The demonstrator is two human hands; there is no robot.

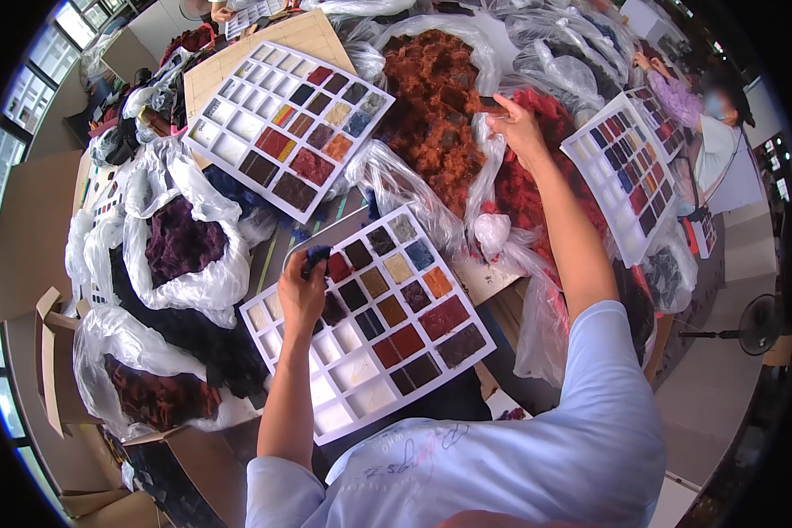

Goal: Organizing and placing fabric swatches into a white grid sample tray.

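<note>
My right hand (521, 132) reaches out over the bags and pinches a small dark brown swatch (490, 101) between thumb and finger. Below and beside it lies a clear plastic bag heaped with rust-brown fuzzy swatches (431, 75). My left hand (301, 297) is closed on a dark navy swatch (315, 259), held at the upper left part of a white compartment tray (354, 370). Square swatches in red, black, brown, cream, blue and orange fill this tray's right side. White compartment floors show on its left. A similar white sample tray (204, 134) lies tilted beyond it on a board.
Bags of purple swatches (183, 239) and dark red swatches (163, 392) stand at the left. Red fluffy material (537, 189) fills a bag under my right forearm. A third swatch tray (623, 176) leans at the right, near another person (717, 132). A black fan (757, 326) stands further right.
</note>
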